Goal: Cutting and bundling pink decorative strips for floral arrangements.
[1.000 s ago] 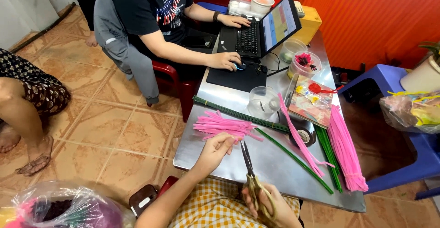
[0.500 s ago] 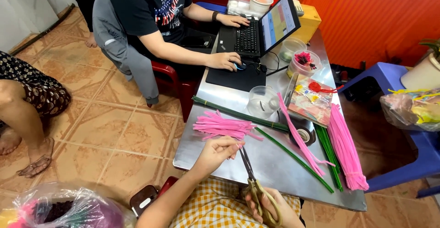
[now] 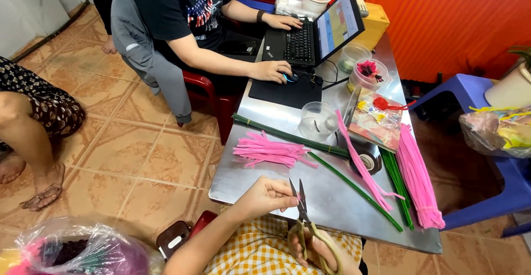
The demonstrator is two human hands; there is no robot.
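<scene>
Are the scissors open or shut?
Open. The scissors in the right hand show two blades spread in a narrow V, tips apart, with a small pink piece held by the left hand between them.

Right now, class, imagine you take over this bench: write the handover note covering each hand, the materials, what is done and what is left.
Left hand: pinches a short pink pipe-cleaner piece at the blades.
Right hand: grips the scissors, blades open around that piece.
Materials: pile of cut pink pieces on the steel table; long pink bundle and green stems to the right.
Done: a pile is cut.
Left: the long bundle remains uncut.
</scene>
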